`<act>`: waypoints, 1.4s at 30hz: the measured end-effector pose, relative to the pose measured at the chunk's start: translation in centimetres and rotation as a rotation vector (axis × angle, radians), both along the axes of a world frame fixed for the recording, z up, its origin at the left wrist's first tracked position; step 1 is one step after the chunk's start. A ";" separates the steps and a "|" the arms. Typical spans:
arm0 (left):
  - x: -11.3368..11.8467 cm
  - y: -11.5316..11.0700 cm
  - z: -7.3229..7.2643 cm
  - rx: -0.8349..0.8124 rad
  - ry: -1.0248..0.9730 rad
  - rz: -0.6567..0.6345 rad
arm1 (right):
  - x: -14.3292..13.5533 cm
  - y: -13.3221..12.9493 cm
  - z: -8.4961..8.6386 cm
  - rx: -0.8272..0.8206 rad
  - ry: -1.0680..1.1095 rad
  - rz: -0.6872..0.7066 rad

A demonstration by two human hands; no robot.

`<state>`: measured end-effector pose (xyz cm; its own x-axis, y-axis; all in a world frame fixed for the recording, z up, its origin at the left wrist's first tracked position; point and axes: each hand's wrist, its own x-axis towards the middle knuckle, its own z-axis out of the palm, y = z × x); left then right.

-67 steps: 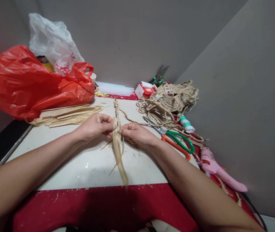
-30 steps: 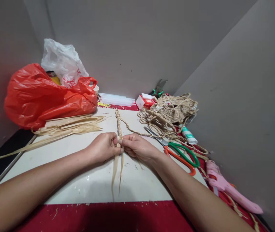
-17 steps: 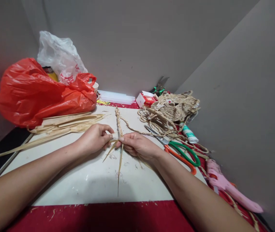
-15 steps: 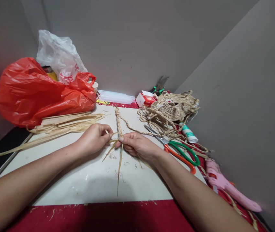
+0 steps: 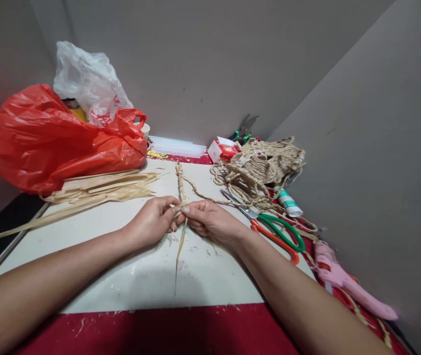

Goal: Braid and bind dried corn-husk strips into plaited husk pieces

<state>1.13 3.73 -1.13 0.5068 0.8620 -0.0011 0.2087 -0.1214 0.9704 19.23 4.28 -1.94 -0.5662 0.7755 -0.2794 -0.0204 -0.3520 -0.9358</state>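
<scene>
A braid of dried straw-coloured strips [image 5: 181, 185] lies on the white board, running from its far part down to my hands. My left hand [image 5: 162, 216] is closed in a pinch on the loose strips at the braid's near end. Beside it, almost touching, my right hand [image 5: 205, 217] pinches the braid's working end between thumb and forefinger. One loose strip [image 5: 180, 244] hangs from between the hands toward me. A thin twisted cord [image 5: 205, 196] leads from the braid's far end to a heap of braided cord [image 5: 269, 165]. Some strip ends are hidden behind the fingers.
Flat dried strips [image 5: 101, 190] lie left on the board [image 5: 121, 281], beside a red plastic bag [image 5: 58, 143]. To the right are scissors [image 5: 269, 228] with green and orange handles, a green-and-white tube [image 5: 288, 203] and a pink glue gun [image 5: 351, 281]. Glue sticks [image 5: 176, 147] lie at the back.
My left hand has moved right, up against my right hand, bringing its strip across the braid. The loose strips that fanned out to the left are now mostly gathered between the fingers.
</scene>
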 end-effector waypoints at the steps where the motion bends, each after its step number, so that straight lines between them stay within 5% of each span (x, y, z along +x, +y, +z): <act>1: -0.1 0.0 0.2 0.031 0.040 -0.003 | 0.0 0.0 0.0 0.006 -0.004 -0.004; 9: -0.6 -0.4 0.9 0.235 0.250 -0.015 | 0.0 -0.2 -0.2 0.054 -0.015 -0.020; 20: -0.2 0.2 0.6 -0.020 0.063 -0.155 | -0.2 -0.2 -0.1 0.067 -0.009 -0.020; 26: 0.0 -0.1 0.7 0.151 0.257 -0.098 | -0.3 -0.3 -0.3 0.126 -0.082 -0.029; 37: -0.1 0.5 0.6 0.150 0.291 -0.083 | -0.2 -0.9 0.8 0.816 -0.796 -0.049; 42: -0.3 0.6 0.6 -0.017 0.176 -0.107 | -0.4 -0.7 0.5 0.581 -0.545 -0.039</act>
<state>0.79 4.29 -0.56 0.5858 0.8027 -0.1120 0.3618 -0.1353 0.9224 18.86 3.60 -1.42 -0.4359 0.8983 -0.0546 0.4907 0.1864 -0.8511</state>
